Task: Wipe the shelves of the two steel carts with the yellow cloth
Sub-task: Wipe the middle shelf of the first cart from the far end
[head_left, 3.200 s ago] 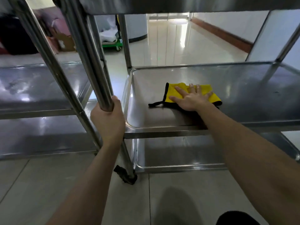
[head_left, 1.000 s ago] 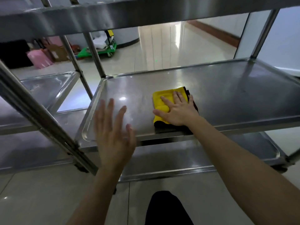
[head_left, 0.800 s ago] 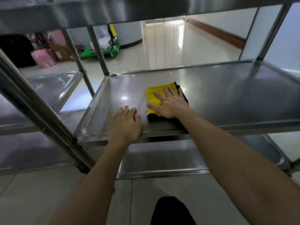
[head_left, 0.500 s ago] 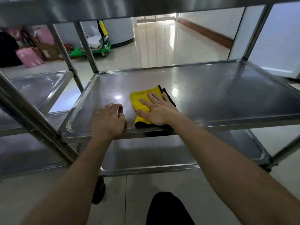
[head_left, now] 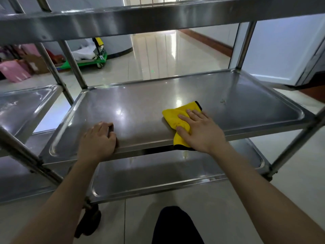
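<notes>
The yellow cloth (head_left: 177, 118), edged in black, lies crumpled at the front edge of the middle shelf (head_left: 151, 106) of the nearer steel cart. My right hand (head_left: 198, 131) presses flat on the cloth, fingers spread over it. My left hand (head_left: 98, 138) curls over the front rim of the same shelf, left of the cloth. The cart's top shelf (head_left: 140, 16) runs overhead and its bottom shelf (head_left: 158, 175) shows below. A second steel cart (head_left: 21, 104) stands to the left, its shelves partly cut off by the frame.
Steel uprights (head_left: 26, 155) cross the left foreground, and a black caster (head_left: 88, 224) sits on the tiled floor. Behind the carts are a green trolley (head_left: 82, 62), pink bags (head_left: 14, 71) and a long corridor. My dark-clad knee (head_left: 175, 226) is below.
My left hand let go of the cart's upright and came to grip the shelf's front rim. My right hand slid the cloth left, then back to the right along the front edge.
</notes>
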Tool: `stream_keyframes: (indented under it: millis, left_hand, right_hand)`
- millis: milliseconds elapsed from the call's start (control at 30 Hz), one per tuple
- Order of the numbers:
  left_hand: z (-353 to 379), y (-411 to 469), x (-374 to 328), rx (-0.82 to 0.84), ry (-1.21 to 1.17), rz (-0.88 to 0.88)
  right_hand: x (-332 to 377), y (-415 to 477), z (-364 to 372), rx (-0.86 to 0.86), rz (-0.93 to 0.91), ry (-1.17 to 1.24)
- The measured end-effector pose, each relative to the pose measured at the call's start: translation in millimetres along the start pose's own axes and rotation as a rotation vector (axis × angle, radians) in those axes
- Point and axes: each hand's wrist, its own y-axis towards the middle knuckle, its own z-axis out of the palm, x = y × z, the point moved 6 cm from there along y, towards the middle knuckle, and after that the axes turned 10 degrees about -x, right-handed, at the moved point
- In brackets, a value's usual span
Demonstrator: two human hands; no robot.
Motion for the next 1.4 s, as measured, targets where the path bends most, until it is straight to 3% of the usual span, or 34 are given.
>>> stream_keyframes:
  millis: [200, 400, 500, 600, 833, 933, 1167, 1300, 1400]
  left_hand:
    - [-12.5, 0.5, -13.7, 0.046, 0.091, -0.057]
    - [6.1, 10.8, -152.6, -0.019, -0.166, 0.095]
    - [26.3, 12.5, -172.2, -0.005, -0.087, 0.117]
    - [35.5, 10.7, -166.6, 0.006, -0.046, 0.129]
    - [43.9, 12.6, -162.6, -0.032, -0.037, 0.155]
    - [43.8, 11.7, -165.6, -0.048, -0.023, 0.138]
    - [40.7, 10.2, -165.5, -0.057, -0.001, 0.122]
    - [41.8, 8.5, -162.9, -0.025, -0.026, 0.127]
    - [41.3, 8.5, -161.4, -0.017, -0.044, 0.124]
  right_hand:
    - [7.7, 15.7, 11.6, 0.077, -0.056, 0.041]
    - [-0.5, 30.1, 15.2, 0.193, -0.071, 0.028]
    - [-16.3, 32.1, 15.2, 0.219, -0.047, 0.039]
    - [-64.4, 35.5, 13.8, 0.260, 0.023, 0.049]
    - [-232.8, 58.1, 0.8, 0.229, 0.404, -0.086]
    - [-207.3, 77.6, 15.9, 0.197, 0.402, -0.118]
    - [-27.2, 112.0, 53.0, 0.240, -0.049, 0.003]
    - [-50.9, 101.2, 45.8, 0.255, -0.046, 0.038]
    - [-121.6, 84.7, 29.0, 0.235, 0.098, -0.011]
